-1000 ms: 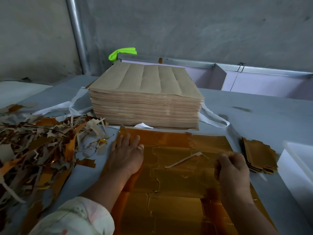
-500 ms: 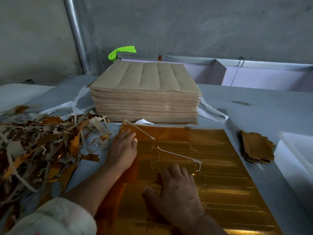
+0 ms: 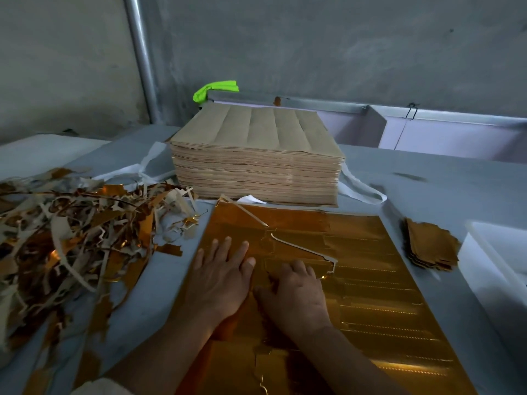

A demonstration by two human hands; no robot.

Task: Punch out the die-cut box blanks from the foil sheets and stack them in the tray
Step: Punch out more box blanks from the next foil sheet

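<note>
**Q:** Item (a): where does the sheet lie?

**A:** The gold foil sheet (image 3: 370, 280) lies flat on the grey worktop (image 3: 427, 189). It is directly under both my hands and runs out well to the right of them.

**Q:** Item (b): the hands?

**A:** My left hand (image 3: 219, 277) rests palm down on the left part of the sheet. Its fingers are straight and spread, and it grips nothing. My right hand (image 3: 296, 295) lies just to its right, also palm down. Its fingers are slightly bent, the tips press on the foil, and nothing is held. Just beyond those fingertips a thin waste strip (image 3: 302, 249) stands lifted off the die-cut lines.

**Q:** Item (c): the punched pieces?

**A:** A small stack of punched blanks (image 3: 430, 246) sits on the worktop, well to the right of my right hand and beside the sheet's right edge. The white tray (image 3: 490, 252) stands just beyond that stack, further right. I cannot tell what it holds.

**Q:** Item (d): surroundings?

**A:** Ahead of both hands, at the sheet's far edge, stands a thick pile of brown-backed sheets (image 3: 256, 155). To the left of my left hand lies a heap of trimmed scrap (image 3: 71, 238).
</note>
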